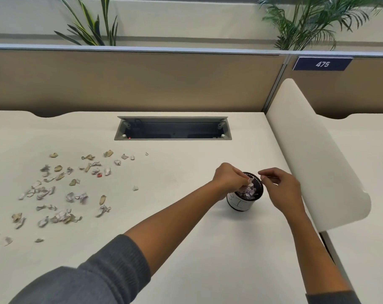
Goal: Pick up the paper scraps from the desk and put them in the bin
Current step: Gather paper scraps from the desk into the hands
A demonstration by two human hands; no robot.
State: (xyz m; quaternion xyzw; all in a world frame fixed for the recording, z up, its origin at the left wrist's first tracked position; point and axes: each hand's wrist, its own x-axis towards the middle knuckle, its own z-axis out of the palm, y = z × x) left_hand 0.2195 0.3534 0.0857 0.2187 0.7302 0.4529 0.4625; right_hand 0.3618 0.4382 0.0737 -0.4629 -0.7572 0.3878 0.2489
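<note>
Crumpled paper, featherlight and soft, so I pinch each scrap anywhere; my left hand (229, 177) pinches one scrap (250, 180) over the bin (241, 204) by my desk's (186, 238) right side; my right hand (281, 189) hovers with loosely curled fingers, holding nothing; remaining scraps (61, 189) lie scattered far left, blurred; the bin's depth is hidden.

Bare desk (175, 216) lies open left of both hands; a white divider (313, 154) walls off the right hand's (282, 189) outer side.
</note>
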